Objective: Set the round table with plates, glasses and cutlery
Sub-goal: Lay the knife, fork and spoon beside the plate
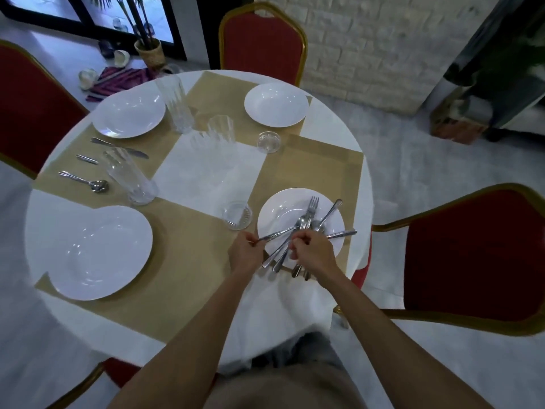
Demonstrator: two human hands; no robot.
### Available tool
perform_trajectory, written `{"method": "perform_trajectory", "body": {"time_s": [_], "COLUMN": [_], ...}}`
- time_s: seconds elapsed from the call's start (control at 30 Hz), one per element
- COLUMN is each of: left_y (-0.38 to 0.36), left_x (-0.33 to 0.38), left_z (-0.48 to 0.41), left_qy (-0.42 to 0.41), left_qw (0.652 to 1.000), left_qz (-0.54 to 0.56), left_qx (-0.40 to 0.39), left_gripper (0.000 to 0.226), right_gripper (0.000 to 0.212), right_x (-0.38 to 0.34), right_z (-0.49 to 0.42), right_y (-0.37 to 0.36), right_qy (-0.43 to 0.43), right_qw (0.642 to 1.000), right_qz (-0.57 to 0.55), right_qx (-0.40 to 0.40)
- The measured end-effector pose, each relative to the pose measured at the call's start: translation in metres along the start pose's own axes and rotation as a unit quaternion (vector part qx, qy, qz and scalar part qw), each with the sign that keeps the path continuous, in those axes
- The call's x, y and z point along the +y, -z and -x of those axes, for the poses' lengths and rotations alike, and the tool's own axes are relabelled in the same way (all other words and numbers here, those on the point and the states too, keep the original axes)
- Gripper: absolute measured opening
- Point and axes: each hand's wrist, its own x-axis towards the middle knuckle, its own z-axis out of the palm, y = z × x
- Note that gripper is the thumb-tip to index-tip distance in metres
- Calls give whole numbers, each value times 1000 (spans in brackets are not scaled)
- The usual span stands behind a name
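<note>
A round table point(206, 172) in a white cloth carries tan placemats and several white plates. The near-right plate point(275, 215) holds a loose pile of cutlery point(306, 224): forks, spoons and knives crossing each other. My left hand point(244, 250) pinches the handle end of one piece at the plate's left rim. My right hand point(312, 252) is closed on other handles at the plate's near rim. At the far left a knife point(118, 147), a small piece point(87, 158) and a spoon point(85, 182) lie on a mat. Tall glasses point(131, 175) point(175, 103) and short glasses point(236, 214) point(268, 142) stand about the middle.
Red chairs with gold frames stand at the far side point(262, 39), the left point(26, 110) and the right point(472, 255). Plates also sit near left point(100, 252), far left point(128, 113) and far point(276, 104). A potted plant point(149, 51) stands on the floor beyond.
</note>
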Motion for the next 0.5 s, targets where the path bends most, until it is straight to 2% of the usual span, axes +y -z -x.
{"method": "perform_trajectory", "body": {"time_s": [0.23,0.33,0.5], "left_y": [18,29,54], "left_x": [-8,-13,-18], "left_z": [17,23,39], "left_qy": [-7,-3,-33], "left_qw": [993,985,983], "left_qz": [115,171,175], "left_qx": [-25,-10,37], "left_gripper": [5,6,7], "right_gripper": [25,36,53], "right_x": [-9,-19,-37], "right_z": [-35,-37,-37], "right_y": [-8,-6,-12], "right_qy": [-38,-53,-62], "right_qw": [996,996,993], "right_qz": [84,73,97], "right_qx": [24,19,-5]}}
